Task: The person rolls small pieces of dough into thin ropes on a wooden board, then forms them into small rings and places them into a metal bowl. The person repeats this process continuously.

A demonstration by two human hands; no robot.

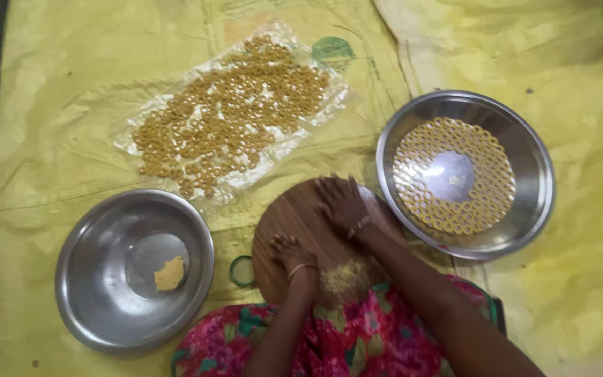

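Hands work on a round wooden board (294, 223) that lies on a yellow woven sheet (64, 91). The right hand (342, 202) is laid flat on the board's upper part, fingers stretched forward and pressed down on the wood, pinching nothing that can be made out; whatever lies under the palm is hidden. The left hand (289, 253) rests lower on the board with fingers curled, and whether it holds anything cannot be told. A small heap of pale yellow dough (343, 278) sits on the board's near edge, just beside both wrists. Left of the board stands a steel bowl (92, 307) with one yellow lump (169, 274) in it, and a green ring (241, 271) lies between bowl and board. Right of the board, touching or overlapping its rim, is a steel plate (532, 167) with dough rings (486, 167) set in circles. Beyond the board, a clear plastic sheet (280, 143) carries many loose rings (225, 119).
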